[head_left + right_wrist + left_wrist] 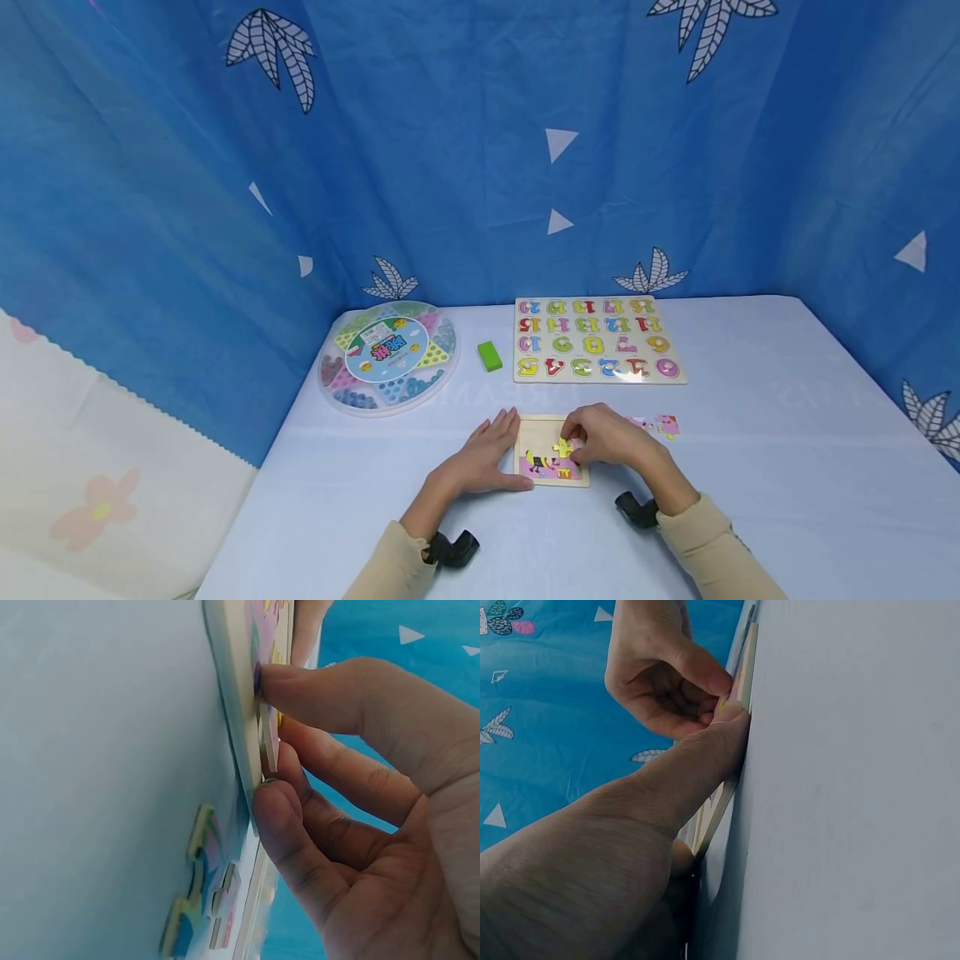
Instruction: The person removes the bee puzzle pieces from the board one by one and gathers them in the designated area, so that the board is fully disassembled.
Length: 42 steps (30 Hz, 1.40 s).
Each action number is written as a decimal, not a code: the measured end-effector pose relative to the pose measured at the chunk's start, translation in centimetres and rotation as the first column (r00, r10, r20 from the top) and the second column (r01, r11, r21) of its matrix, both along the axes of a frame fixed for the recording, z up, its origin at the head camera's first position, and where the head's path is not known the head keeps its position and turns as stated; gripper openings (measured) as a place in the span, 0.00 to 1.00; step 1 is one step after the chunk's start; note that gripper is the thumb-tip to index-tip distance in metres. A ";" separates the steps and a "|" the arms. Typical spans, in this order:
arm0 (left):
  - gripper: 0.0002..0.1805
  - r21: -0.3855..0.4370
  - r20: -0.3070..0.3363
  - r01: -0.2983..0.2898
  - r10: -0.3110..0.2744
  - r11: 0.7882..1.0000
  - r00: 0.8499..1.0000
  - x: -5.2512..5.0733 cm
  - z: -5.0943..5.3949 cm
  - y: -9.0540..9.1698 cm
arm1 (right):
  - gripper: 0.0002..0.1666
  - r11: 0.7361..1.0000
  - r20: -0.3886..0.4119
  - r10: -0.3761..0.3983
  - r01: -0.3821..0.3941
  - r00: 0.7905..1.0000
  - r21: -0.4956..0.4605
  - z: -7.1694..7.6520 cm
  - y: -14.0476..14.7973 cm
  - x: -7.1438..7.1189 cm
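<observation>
So the outfit's pretty basic: beige long sleeves, with the left sleeve point(390, 568) and right sleeve point(718, 546) both looking like plain, slightly creased fabric that stops just short of the wrist. Right one's got a little dark bit along its outer edge, too small to make out. Both hands point(483, 458) point(611, 437) are bare. Each wrist also wears a chunky black gadget, left mount point(456, 550) and right mount point(636, 510), kinda stubby and bent like a pipe elbow, smooth and a bit shiny.
</observation>
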<state>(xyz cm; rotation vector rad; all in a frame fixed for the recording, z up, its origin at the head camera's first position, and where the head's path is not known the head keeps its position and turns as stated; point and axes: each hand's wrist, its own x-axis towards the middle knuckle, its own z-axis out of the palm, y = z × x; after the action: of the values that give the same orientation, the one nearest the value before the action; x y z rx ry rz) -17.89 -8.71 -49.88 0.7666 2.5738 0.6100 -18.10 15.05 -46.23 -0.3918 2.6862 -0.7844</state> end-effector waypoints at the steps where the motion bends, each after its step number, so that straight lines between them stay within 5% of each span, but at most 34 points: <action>1: 0.59 0.000 0.002 -0.002 0.002 1.000 1.000 0.0 0.0 0.0 | 0.12 1.000 0.001 -0.002 0.002 1.000 -0.001 0.0 0.0 0.0; 42: 0.59 0.001 -0.022 0.012 -0.012 1.000 1.000 0.0 -0.6 -0.1 | 0.13 0.999 -0.046 0.021 -0.023 0.999 -0.041 0.2 3.7 0.5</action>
<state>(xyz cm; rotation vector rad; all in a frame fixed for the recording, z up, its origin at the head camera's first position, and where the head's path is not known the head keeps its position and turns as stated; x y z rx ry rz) -17.94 -8.80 -50.44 0.7924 2.5868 0.6026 -17.60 18.74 -46.06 -0.4538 2.7064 -0.8357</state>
